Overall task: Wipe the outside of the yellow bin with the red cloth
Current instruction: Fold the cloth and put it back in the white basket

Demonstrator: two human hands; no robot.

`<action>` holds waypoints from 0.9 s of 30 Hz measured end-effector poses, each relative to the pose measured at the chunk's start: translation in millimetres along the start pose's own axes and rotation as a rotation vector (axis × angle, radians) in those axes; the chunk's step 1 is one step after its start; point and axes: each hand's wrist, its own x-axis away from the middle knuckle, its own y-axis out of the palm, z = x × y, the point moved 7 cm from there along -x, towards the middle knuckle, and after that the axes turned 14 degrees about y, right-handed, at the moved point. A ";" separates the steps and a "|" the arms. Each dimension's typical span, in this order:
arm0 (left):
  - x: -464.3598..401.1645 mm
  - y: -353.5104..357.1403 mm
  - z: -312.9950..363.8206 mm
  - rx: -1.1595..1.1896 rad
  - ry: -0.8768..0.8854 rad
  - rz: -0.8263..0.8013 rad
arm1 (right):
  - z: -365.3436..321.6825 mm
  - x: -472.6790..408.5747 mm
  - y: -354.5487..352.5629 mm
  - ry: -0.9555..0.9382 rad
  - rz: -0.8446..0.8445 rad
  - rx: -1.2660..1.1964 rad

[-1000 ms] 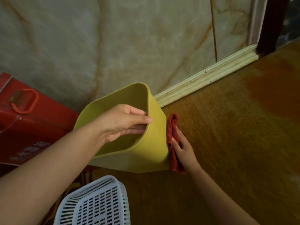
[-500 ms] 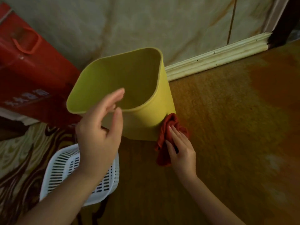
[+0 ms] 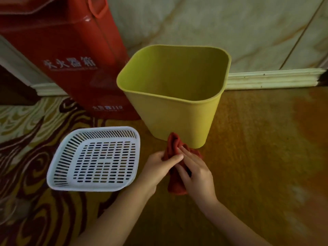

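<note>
Both hands are gathered on the crumpled red cloth (image 3: pixel 174 167) down at floor level. The left hand (image 3: pixel 159 168) pinches one side of it, thumb laid across the top, and the right hand (image 3: pixel 196 172) closes over the other side with its fingers (image 3: pixel 184 158) lying flat along the fabric. The upper end of the cloth bunches up against the bottom edge of the yellow plastic bin's near wall, touching it or nearly so; its lower end hangs between the wrists. The yellow plastic bin (image 3: pixel 177 114), square with rounded corners, stands upright and open on the brown wooden floor (image 3: pixel 257 148), neither hand on it. Just left of the hands lies a shallow white slotted plastic basket (image 3: pixel 94 158), partly on a swirl-patterned rug (image 3: pixel 26 142). Behind it, beside the bin, stands a tall red box with white lettering (image 3: pixel 71 55), against the pale marbled wall (image 3: pixel 213 23) with its cream skirting board (image 3: pixel 271 78).
</note>
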 end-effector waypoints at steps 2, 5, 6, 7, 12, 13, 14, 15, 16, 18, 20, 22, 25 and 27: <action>-0.8 -10.7 -7.6 0.030 -0.033 0.061 | -6.3 -0.2 5.1 -0.014 -0.058 0.040; 0.7 -29.7 -20.1 0.139 -0.114 0.119 | -18.7 -3.3 8.1 -0.022 -0.186 -0.019; 0.5 -35.5 -23.2 0.182 -0.129 0.116 | -21.4 -5.9 7.9 -0.002 -0.226 -0.069; -0.1 -41.4 -25.2 0.221 -0.134 0.107 | -23.2 -9.6 7.5 0.027 -0.259 -0.113; -2.9 -77.2 -15.3 0.240 -0.104 -0.005 | -44.1 -29.6 17.5 0.101 -0.382 -0.118; -3.5 -87.0 -10.8 0.218 -0.092 -0.029 | -53.1 -33.4 21.4 0.085 -0.388 -0.101; -4.3 -98.0 -6.1 0.189 -0.082 -0.049 | -63.0 -37.6 25.4 0.066 -0.386 -0.082; -5.2 -110.3 -0.8 0.151 -0.072 -0.066 | -73.9 -42.2 30.1 0.045 -0.380 -0.060; -6.4 -123.9 4.3 0.102 -0.064 -0.080 | -85.3 -46.9 35.7 0.023 -0.375 -0.032; -9.1 -154.0 13.4 0.004 -0.051 -0.097 | -108.6 -56.4 51.3 -0.021 -0.374 0.017; -12.4 -184.7 20.3 -0.072 -0.038 -0.086 | -130.2 -65.6 71.5 -0.050 -0.377 0.033; -16.4 -215.1 21.1 -0.103 -0.028 -0.033 | -147.9 -73.8 94.6 -0.040 -0.392 0.020; -20.4 -256.1 8.1 -0.114 -0.039 0.074 | -164.2 -84.7 132.4 0.001 -0.420 0.011; -20.3 -276.1 -8.7 -0.085 -0.069 0.134 | -167.1 -90.4 157.7 0.016 -0.449 0.035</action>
